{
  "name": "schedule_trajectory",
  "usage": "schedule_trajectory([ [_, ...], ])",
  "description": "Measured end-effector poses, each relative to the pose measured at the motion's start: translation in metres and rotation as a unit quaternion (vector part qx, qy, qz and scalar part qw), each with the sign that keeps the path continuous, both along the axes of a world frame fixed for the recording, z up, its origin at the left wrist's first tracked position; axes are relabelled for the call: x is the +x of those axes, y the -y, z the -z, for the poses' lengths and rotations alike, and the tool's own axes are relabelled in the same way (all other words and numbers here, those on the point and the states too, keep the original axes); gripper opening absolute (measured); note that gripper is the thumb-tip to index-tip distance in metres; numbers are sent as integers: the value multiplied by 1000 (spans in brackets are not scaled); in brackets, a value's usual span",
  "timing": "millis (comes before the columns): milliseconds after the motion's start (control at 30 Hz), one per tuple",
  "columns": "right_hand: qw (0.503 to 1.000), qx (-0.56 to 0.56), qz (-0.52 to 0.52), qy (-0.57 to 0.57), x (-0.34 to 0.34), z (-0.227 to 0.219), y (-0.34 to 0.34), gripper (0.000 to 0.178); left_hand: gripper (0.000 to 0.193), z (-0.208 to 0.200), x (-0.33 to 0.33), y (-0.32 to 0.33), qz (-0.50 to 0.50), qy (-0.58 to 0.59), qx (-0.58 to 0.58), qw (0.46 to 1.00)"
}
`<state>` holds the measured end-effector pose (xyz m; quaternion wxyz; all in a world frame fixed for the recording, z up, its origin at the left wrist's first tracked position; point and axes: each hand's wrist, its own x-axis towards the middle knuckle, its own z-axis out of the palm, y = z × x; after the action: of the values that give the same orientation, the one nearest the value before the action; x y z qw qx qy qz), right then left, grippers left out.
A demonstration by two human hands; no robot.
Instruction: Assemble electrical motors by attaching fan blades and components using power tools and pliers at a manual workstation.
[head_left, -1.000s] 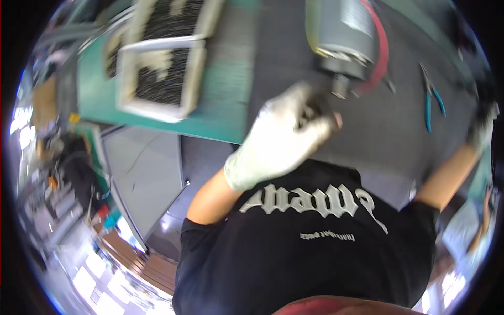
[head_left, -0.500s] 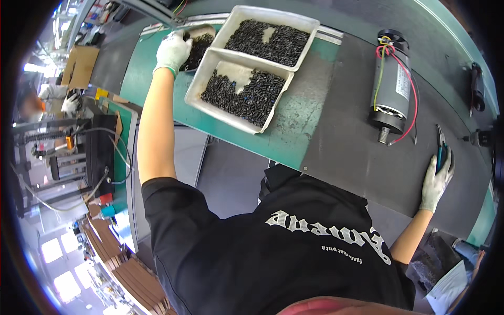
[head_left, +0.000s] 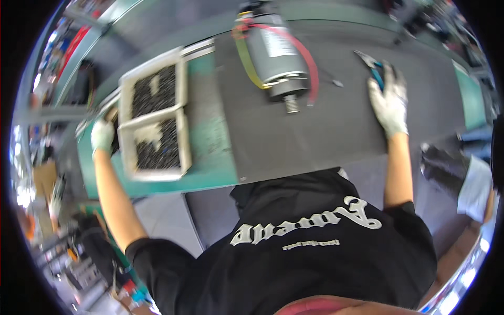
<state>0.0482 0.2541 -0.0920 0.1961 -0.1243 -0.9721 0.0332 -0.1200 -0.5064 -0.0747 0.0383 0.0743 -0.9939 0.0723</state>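
My left hand (head_left: pixel 102 135), in a white glove, reaches to the small dark container at the far left, beside the white trays. Its fingers are blurred and partly hidden, so any grip there is unclear. On the right, my gloved right hand (head_left: pixel 389 101) rests on the dark mat, its fingers around the teal handles of a pair of pliers (head_left: pixel 376 71). The jaws point away to the upper left. Between the hands lies a grey cylindrical motor (head_left: pixel 275 55) with red and yellow-green wires and a threaded shaft facing me.
Two white trays, a far one (head_left: pixel 181 79) and a near one (head_left: pixel 185 152), hold many small black parts on the green bench top (head_left: pixel 207 123). A dark mat (head_left: pixel 325 123) covers the bench's middle and right. Another person's gloved hand (head_left: pixel 54 206) shows at far left.
The view has swung to the right, so bench, trays and motor appear shifted left. My left hand stays by the small container, and my right hand stays at the pliers.
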Motion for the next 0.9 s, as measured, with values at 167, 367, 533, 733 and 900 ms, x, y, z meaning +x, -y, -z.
schedule_trajectory([
  [167,1000,-14,6,-11,2,6,0,60,36,20,-30,30,-16,-2,317,948],
  [367,1000,-6,14,-17,4,2,-5,58,33,29,-55,21,-68,47,194,978],
  [533,1000,20,-13,7,3,-10,-2,52,38,6,-27,36,-74,-14,182,980],
  [733,979,-180,-77,-62,5,-33,-7,34,24,-79,55,-131,33,-159,541,825],
  [900,872,-365,-295,-138,18,-118,80,20,29,-111,142,-362,161,-122,768,607],
])
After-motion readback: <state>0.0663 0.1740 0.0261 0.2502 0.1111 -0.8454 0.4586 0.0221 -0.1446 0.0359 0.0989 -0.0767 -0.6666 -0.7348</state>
